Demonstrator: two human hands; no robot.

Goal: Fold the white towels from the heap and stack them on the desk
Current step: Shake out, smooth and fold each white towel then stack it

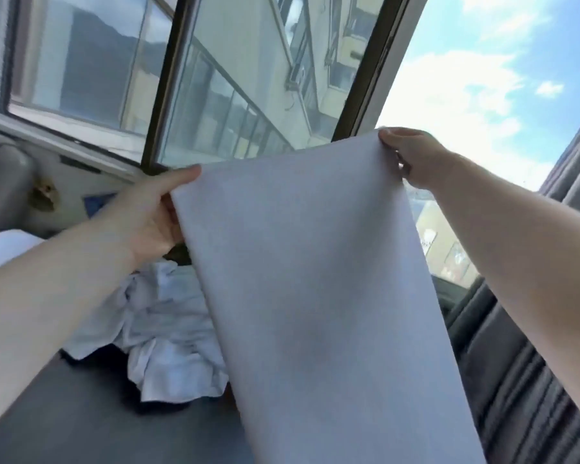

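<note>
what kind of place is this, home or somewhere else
Probably a room several floors up in a built-up area: a large sliding window looks onto a neighbouring building, with a dark desk below it holding a heap of white towels.

Both hands hold one white towel [315, 279] up in front of the window [248, 78]. The left hand [151, 212] pinches the upper left corner and the right hand [412, 155] pinches the upper right corner, so the cloth hangs flat and straight down. Behind it, on the dark bench [81, 413], lies the crumpled heap [168, 333] of white towels (partly hidden by the hanging one).
</note>
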